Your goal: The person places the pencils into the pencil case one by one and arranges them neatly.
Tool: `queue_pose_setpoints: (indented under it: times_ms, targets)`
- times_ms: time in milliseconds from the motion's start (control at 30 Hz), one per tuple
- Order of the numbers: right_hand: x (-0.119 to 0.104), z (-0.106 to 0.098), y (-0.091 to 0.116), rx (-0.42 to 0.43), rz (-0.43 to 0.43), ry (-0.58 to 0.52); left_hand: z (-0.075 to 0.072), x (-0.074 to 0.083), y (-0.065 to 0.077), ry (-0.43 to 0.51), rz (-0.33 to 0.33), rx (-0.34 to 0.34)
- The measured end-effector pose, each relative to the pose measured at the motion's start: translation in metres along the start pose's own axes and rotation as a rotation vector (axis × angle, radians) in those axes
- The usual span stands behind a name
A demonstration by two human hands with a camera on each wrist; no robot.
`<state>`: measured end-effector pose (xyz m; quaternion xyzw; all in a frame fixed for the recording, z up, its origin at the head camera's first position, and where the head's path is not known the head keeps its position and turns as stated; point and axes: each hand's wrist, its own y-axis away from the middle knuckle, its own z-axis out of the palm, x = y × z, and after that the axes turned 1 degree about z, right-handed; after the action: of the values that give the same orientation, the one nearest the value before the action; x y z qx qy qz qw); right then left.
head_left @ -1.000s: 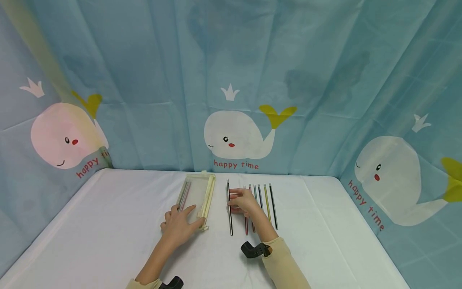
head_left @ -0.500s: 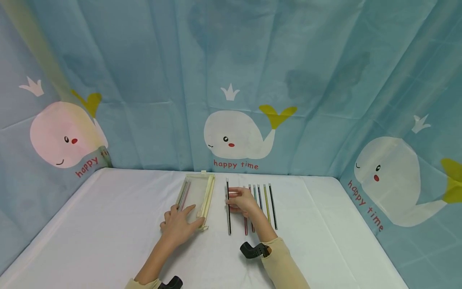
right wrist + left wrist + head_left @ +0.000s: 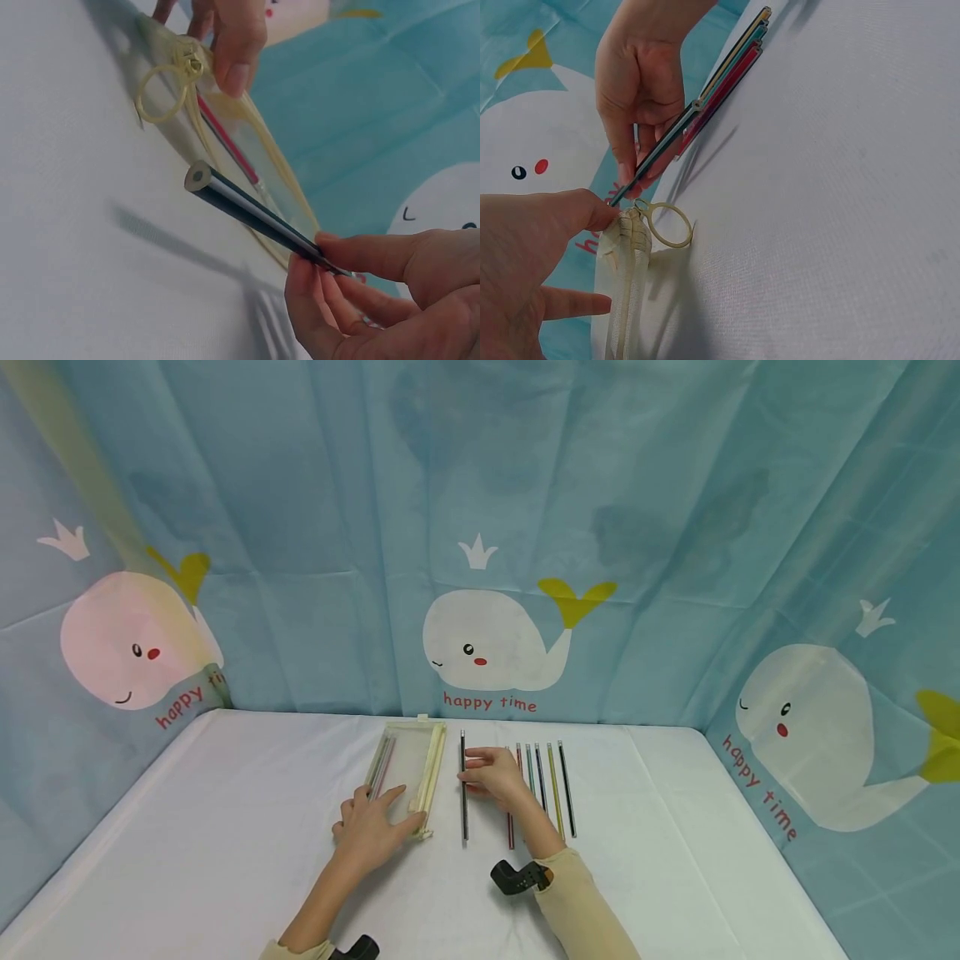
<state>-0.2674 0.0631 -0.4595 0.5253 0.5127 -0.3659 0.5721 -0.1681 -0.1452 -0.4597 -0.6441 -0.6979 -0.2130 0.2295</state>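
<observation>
My left hand (image 3: 369, 837) rests on the near end of a see-through zip pencil case (image 3: 407, 764), with fingers spread and the thumb at its zipped right edge. Inside the case lie a few pencils (image 3: 385, 764), one of them pink in the right wrist view. Just right of the case, my right hand (image 3: 491, 775) pinches a dark striped pencil (image 3: 255, 214) between thumb and fingers. Its flat, unsharpened end points toward me, and it casts a shadow on the cloth. A cream pull ring (image 3: 691, 229) hangs from the zip by my left thumb.
Several more pencils, including a yellow one (image 3: 554, 781) and a black one (image 3: 567, 789), lie in a row right of my right hand. The white cloth-covered table (image 3: 675, 860) ends at a blue curtain (image 3: 337, 527) with printed whales.
My right hand has moved left with the dark pencil, closer to the case. My left hand has stayed in place on the case.
</observation>
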Motion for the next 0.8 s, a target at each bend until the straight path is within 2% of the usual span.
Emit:
queue_pose_setpoints:
  times_ms: [200, 800]
  targets:
    - [-0.001, 0.005, -0.003, 0.008, -0.028, 0.015, -0.001, 0.001, 0.001, 0.007, 0.001, -0.005]
    - [-0.004, 0.021, -0.009, -0.008, -0.031, -0.011, -0.001, 0.002, 0.002, 0.003, 0.002, 0.001]
